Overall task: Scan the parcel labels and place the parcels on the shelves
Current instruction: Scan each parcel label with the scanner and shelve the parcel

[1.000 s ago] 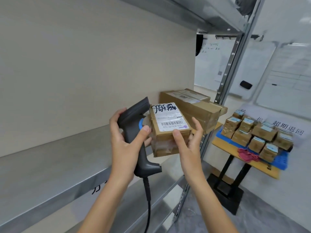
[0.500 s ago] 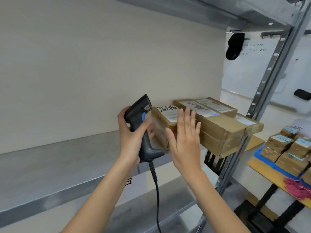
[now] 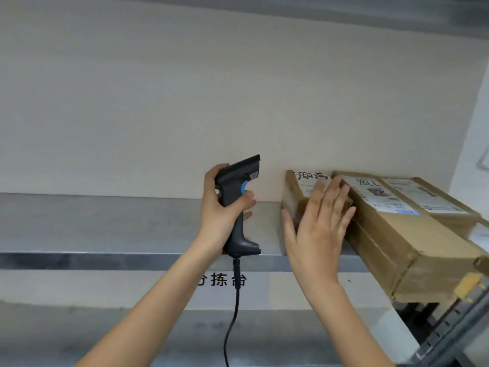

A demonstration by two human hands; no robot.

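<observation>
Brown cardboard small parcel [image 3: 299, 192] sits on the metal shelf [image 3: 119, 223], handwritten white label [image 3: 311, 181] facing up, long axis running front-to-back toward the wall. Its right side is against or just beside a larger parcel [image 3: 397, 234], which lies angled and overhangs the shelf's front edge; a further box [image 3: 434, 197] lies behind that one.

Right hand [image 3: 317, 229] is directly in front of the small parcel, fingers straight and spread, flat over its near end and top. Contact looks likely but can't confirm pressure. This hand is nearer, so any final push inward would be its job.

Left hand [image 3: 222, 215] is off to the parcel's left, apart from it, fingers wrapped round the grip of a black barcode scanner [image 3: 238, 205], nose pointing right toward the parcel, cable [image 3: 232, 313] hanging down.

The shelf's left stretch shows bare metal. Beige back wall [image 3: 211, 88], printed characters on the panel below the shelf lip, a second shelf level lower down.
</observation>
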